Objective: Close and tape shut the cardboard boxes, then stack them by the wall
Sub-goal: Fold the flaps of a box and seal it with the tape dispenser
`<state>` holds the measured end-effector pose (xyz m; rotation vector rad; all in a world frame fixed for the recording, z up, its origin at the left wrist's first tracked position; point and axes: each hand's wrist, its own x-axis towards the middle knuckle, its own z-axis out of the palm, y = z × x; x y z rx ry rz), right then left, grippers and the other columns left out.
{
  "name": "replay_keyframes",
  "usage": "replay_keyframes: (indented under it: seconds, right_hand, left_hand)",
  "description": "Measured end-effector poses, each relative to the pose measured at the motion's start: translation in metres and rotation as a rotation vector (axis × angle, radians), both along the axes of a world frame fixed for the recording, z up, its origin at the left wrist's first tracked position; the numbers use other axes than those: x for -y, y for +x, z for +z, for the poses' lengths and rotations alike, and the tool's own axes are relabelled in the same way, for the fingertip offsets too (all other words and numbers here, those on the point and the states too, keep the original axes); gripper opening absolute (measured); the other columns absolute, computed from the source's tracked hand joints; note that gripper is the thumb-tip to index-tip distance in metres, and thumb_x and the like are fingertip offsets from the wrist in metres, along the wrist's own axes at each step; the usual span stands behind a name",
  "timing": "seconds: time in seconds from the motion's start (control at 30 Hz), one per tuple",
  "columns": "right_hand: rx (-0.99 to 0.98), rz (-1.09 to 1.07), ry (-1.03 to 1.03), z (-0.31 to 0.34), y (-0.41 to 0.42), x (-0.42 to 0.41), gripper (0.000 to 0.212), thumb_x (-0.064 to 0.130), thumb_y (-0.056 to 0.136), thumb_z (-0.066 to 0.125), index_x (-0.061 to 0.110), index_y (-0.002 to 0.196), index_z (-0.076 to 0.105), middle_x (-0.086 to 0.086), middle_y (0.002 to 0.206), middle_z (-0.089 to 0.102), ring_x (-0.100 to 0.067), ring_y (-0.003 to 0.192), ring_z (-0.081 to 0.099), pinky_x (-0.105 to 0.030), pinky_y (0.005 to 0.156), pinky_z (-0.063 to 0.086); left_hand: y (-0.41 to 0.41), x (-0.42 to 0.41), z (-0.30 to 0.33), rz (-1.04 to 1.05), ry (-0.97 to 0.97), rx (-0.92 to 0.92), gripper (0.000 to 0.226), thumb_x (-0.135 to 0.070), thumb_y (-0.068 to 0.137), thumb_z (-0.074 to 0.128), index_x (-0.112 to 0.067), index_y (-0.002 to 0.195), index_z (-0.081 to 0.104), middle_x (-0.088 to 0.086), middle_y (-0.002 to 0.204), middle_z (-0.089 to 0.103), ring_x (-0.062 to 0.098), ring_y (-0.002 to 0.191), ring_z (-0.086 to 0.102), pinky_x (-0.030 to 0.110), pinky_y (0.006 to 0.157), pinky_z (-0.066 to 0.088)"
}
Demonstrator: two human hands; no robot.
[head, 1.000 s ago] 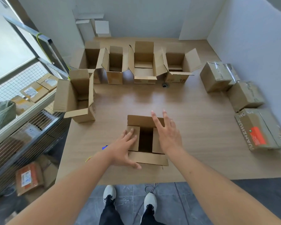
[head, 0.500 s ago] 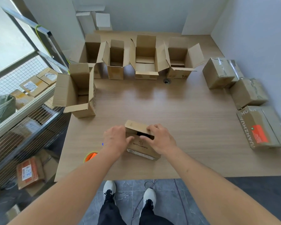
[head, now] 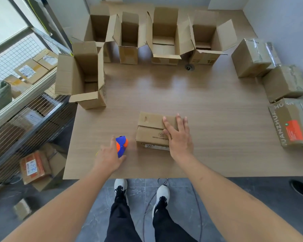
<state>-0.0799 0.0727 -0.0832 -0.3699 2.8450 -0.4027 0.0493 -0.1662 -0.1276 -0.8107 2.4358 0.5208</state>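
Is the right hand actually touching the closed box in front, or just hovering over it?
Touching. The head view shows the right hand lying flat on the closed box, fingers spread across its top flaps, no gap visible.

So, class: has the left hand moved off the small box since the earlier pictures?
Yes. The left hand has gone leftward off the small box, toward the near table edge, onto the tape dispenser.

A closed box sits near the tabletop's front edge, tape dispenser just left; open boxes line the back.
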Motion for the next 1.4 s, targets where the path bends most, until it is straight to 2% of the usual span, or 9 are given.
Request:
replay_keyframes:
  seconds: [0.1, 0.27, 0.4, 0.6, 0.77, 1.0, 1.2, 1.3, 1.4]
  right_hand:
    - [-0.007, 0.004, -0.055, -0.005, 0.000, 0.000, 0.051, 0.056, 0.102, 0.022, 0.058, 0.152, 0.026, 0.009, 0.171, 0.007, -0.023, 0.158, -0.003, -0.042, 0.109, 0.042]
    - [-0.001, 0.015, -0.221, -0.011, -0.002, 0.002, 0.044, 0.052, 0.104, 0.038, 0.055, 0.147, 0.042, 0.011, 0.170, 0.013, -0.017, 0.158, -0.003, -0.044, 0.105, 0.044]
    - [0.072, 0.086, -0.320, -0.010, -0.001, 0.018, 0.040, 0.047, 0.103, 0.051, 0.051, 0.143, 0.050, 0.010, 0.170, 0.015, -0.014, 0.157, -0.003, -0.044, 0.114, 0.035]
    - [0.137, 0.071, -0.504, -0.013, 0.018, 0.037, 0.037, 0.030, 0.103, 0.060, 0.038, 0.139, 0.061, 0.005, 0.169, 0.019, -0.018, 0.158, 0.000, -0.031, 0.120, 0.019]
    - [0.277, 0.141, -0.528, -0.006, 0.002, 0.021, 0.050, -0.003, 0.104, 0.045, 0.022, 0.146, 0.055, -0.003, 0.169, 0.017, -0.027, 0.158, 0.001, -0.019, 0.117, 0.004]
    - [0.276, 0.250, -0.496, -0.003, -0.009, 0.009, 0.050, -0.003, 0.101, 0.052, 0.019, 0.146, 0.056, -0.002, 0.167, 0.025, -0.026, 0.157, 0.009, -0.014, 0.115, 0.005]
    - [0.009, 0.301, -0.347, 0.002, -0.021, 0.005, 0.052, 0.020, 0.083, 0.082, 0.028, 0.132, 0.068, 0.005, 0.149, 0.055, -0.021, 0.140, 0.046, -0.036, 0.116, 0.026]
    - [-0.057, 0.470, -0.393, 0.013, -0.028, 0.011, 0.072, 0.006, 0.067, 0.089, 0.023, 0.133, 0.067, -0.001, 0.134, 0.066, -0.027, 0.122, 0.060, -0.038, 0.105, 0.039]
    - [0.069, 0.614, -0.414, 0.027, -0.033, 0.023, 0.079, -0.002, 0.074, 0.085, 0.023, 0.144, 0.057, 0.000, 0.140, 0.062, -0.024, 0.123, 0.060, -0.039, 0.097, 0.052]
  left_hand:
    - [0.004, 0.002, -0.011, 0.026, 0.008, -0.059, 0.106, -0.039, 0.089, 0.074, -0.038, 0.160, -0.006, 0.018, 0.117, 0.044, 0.037, 0.088, 0.061, 0.041, 0.079, 0.053]
    - [0.013, 0.006, -0.011, 0.178, 0.108, -0.270, 0.104, -0.026, 0.086, 0.071, -0.056, 0.154, -0.001, 0.009, 0.099, 0.045, 0.029, 0.077, 0.055, 0.044, 0.079, 0.055]
    - [0.011, 0.013, 0.034, 0.392, 0.048, -0.510, 0.089, -0.028, 0.091, 0.068, -0.049, 0.158, 0.012, 0.004, 0.104, 0.047, 0.024, 0.084, 0.051, 0.036, 0.076, 0.042]
    - [-0.009, 0.027, 0.087, -0.101, 0.146, -0.927, 0.083, -0.013, 0.085, 0.076, -0.037, 0.155, 0.039, 0.001, 0.104, 0.049, 0.016, 0.084, 0.048, 0.040, 0.079, 0.049]
    - [-0.033, 0.017, 0.101, -0.507, 0.151, -0.706, 0.082, -0.011, 0.079, 0.066, -0.046, 0.149, 0.044, -0.007, 0.113, 0.049, 0.014, 0.097, 0.047, 0.040, 0.095, 0.042]
    - [-0.047, 0.011, 0.092, -0.611, 0.031, -0.510, 0.092, -0.004, 0.078, 0.069, -0.059, 0.144, 0.035, -0.007, 0.112, 0.043, 0.016, 0.109, 0.046, 0.034, 0.106, 0.022]
    - [-0.051, 0.008, 0.092, -0.628, 0.007, -0.490, 0.096, -0.001, 0.073, 0.069, -0.060, 0.141, 0.036, -0.008, 0.107, 0.041, 0.014, 0.104, 0.045, 0.039, 0.106, 0.027]
    - [-0.052, 0.008, 0.094, -0.621, 0.023, -0.479, 0.097, 0.000, 0.073, 0.069, -0.061, 0.140, 0.034, -0.008, 0.107, 0.041, 0.015, 0.103, 0.044, 0.037, 0.104, 0.029]
    - [-0.054, 0.007, 0.096, -0.611, 0.049, -0.477, 0.099, 0.001, 0.072, 0.069, -0.061, 0.139, 0.030, -0.006, 0.105, 0.042, 0.016, 0.099, 0.044, 0.036, 0.099, 0.030]
